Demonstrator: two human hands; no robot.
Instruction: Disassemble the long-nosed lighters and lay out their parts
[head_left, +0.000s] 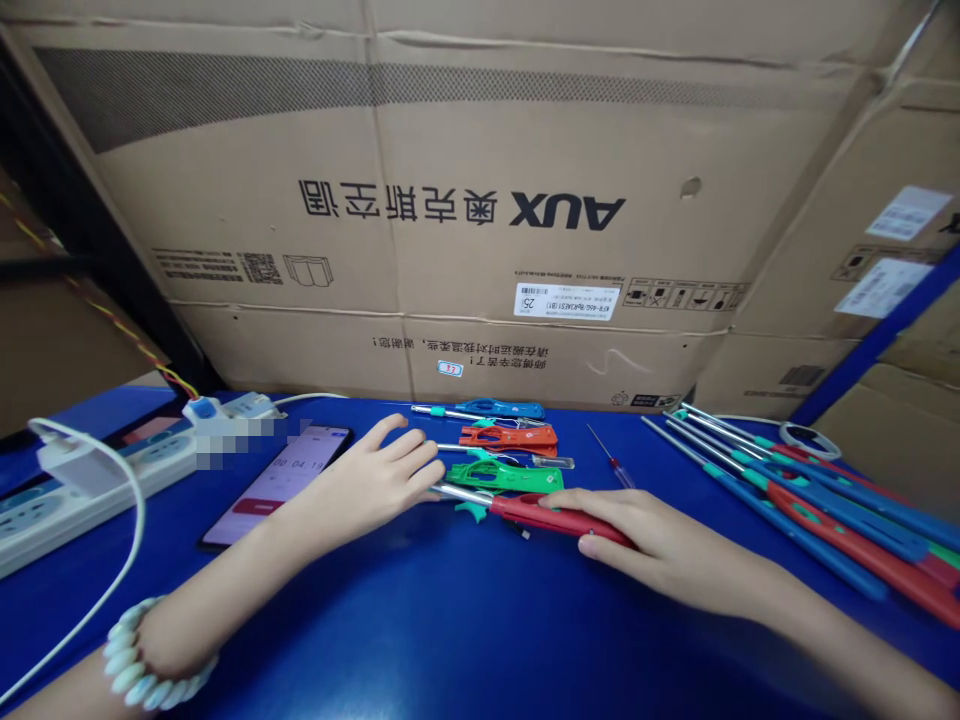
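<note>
My right hand (645, 535) is wrapped round the handle of a red long-nosed gas lighter (551, 516), just above the blue table. At the other end, my left hand (394, 470) has its fingers curled at the tip of the lighter's metal tube; its thumb is mostly hidden. Behind the red lighter lie a green lighter half-shell (525, 478), an orange lighter half-shell (510, 438) and a blue lighter half-shell (499, 409), with metal tubes and small parts. Beyond my right hand lies a thin screwdriver (619, 472) with a clear handle.
Several blue, red and green lighters (825, 500) are piled on the right. A phone (277, 485) showing a timer lies behind my left forearm. At the far left is a white power strip (97, 500) with cables. A large cardboard box (450, 130) walls off the back.
</note>
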